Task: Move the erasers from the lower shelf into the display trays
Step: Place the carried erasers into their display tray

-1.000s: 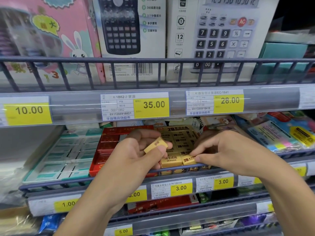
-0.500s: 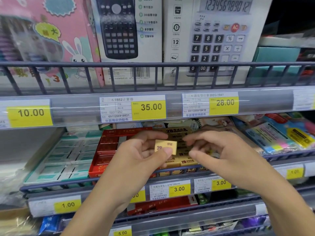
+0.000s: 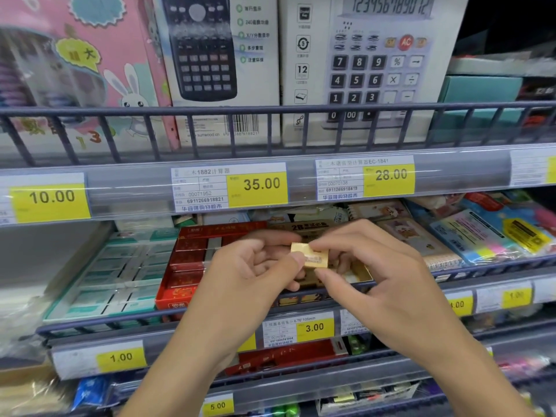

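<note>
Both hands are on the eraser (image 3: 310, 256): left hand (image 3: 243, 275) pinches its left end, right hand (image 3: 370, 272) its top-right corner. Its long axis runs left-right, and the tray (image 3: 359, 273) sits directly behind and below, so it probably just goes forward and down.

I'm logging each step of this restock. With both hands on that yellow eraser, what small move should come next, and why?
Probably lower the eraser into the gold 2B tray just behind it. The left hand and right hand both pinch it, raised in front of that tray and not yet set in.
</note>
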The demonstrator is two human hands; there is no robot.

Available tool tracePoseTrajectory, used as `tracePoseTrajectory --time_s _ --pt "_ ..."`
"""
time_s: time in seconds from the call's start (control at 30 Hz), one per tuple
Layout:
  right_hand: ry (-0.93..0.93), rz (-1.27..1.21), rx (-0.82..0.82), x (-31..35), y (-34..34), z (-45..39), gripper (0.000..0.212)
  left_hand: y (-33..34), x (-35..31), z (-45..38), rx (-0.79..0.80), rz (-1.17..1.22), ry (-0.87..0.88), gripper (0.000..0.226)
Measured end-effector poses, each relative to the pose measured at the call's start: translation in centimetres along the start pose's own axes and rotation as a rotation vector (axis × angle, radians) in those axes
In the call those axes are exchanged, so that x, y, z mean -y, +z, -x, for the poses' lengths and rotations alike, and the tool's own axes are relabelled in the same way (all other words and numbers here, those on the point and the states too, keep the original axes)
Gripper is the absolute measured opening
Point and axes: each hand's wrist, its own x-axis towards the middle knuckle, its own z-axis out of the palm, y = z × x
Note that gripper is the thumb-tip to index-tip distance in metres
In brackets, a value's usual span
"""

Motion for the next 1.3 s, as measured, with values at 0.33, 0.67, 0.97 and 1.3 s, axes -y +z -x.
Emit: tracePoseTrajectory --time_s 0.33,0.67,0.97,1.3 --pt "0.476 0.176 0.058 -2.2 -4.2 -0.1 0.005 0.3 1.1 0.6 0.018 -0.941 0.265 0.048" --pt "0.565 0.352 0.197 -2.7 -2.8 -0.8 0.013 0.5 2.1 0.6 0.067 -1.216 0.466 0.036" --pt "0.536 0.467 0.507 -2.6 -3.2 -2.1 0.022 0.4 2.4 0.4 0.058 -1.217 0.486 0.034" --pt "0.498 0.497 0.708 -2.7 -3.8 -2.8 0.037 0.4 2.1 0.3 0.103 -1.227 0.440 0.046"
